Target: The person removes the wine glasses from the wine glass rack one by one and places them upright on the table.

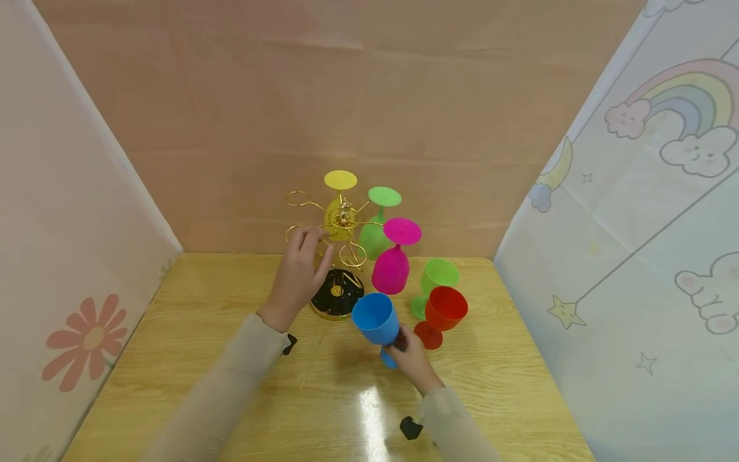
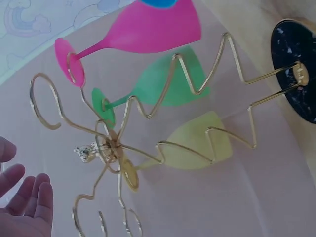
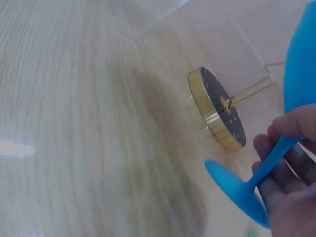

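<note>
My right hand holds a blue goblet by its stem, bowl up and tilted slightly, above the table. In the right wrist view the fingers curl round the blue stem. My left hand is raised beside a gold wire goblet rack, fingers loosely bent and holding nothing. The left wrist view shows that hand apart from the rack's top knob. Yellow, light green and magenta goblets hang upside down from the rack's loops.
A green goblet and a red goblet stand upright on the wooden table, right of the rack. The rack's round black base has a gold rim. Printed panels flank the table, and a tan backdrop rises behind.
</note>
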`<state>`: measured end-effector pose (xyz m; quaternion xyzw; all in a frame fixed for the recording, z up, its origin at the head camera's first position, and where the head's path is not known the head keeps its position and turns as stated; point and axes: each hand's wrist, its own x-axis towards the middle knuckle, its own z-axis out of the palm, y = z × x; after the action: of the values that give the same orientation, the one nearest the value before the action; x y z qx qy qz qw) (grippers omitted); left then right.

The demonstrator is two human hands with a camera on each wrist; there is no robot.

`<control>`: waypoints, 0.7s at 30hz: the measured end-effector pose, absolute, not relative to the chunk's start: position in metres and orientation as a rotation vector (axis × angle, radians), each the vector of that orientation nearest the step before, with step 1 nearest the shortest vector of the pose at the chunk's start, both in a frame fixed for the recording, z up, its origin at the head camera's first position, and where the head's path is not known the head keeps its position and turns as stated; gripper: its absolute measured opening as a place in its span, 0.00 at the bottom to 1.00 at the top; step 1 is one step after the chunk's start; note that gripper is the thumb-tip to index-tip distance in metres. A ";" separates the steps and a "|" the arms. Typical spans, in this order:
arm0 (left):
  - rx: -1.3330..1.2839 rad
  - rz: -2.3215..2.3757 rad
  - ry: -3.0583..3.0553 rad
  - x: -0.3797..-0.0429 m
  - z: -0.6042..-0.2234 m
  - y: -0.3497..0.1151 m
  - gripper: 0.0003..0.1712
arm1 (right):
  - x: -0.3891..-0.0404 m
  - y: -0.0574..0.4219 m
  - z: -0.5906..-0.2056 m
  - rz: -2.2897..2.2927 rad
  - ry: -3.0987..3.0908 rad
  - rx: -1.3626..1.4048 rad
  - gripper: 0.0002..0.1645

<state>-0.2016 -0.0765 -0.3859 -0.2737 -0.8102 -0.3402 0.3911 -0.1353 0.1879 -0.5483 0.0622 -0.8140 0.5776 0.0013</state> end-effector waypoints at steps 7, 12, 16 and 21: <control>-0.693 -0.925 -2.171 -0.218 -0.367 -0.068 0.18 | -0.130 0.202 -0.558 1.913 -2.492 0.101 0.32; -0.667 -0.974 -2.266 -0.230 -0.360 -0.061 0.19 | -0.126 0.215 -0.566 1.859 -2.517 0.060 0.32; -0.585 -1.051 -2.387 -0.238 -0.353 -0.055 0.23 | -0.121 0.226 -0.570 1.833 -2.533 0.000 0.35; -0.452 -1.173 -2.493 -0.250 -0.344 -0.050 0.27 | -0.117 0.235 -0.570 1.800 -2.534 0.031 0.35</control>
<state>-0.2498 -0.0504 -0.3435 -0.1594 -0.8794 -0.4137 0.1738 -0.1174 0.2345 -0.5704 0.0099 -0.8151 0.5789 0.0166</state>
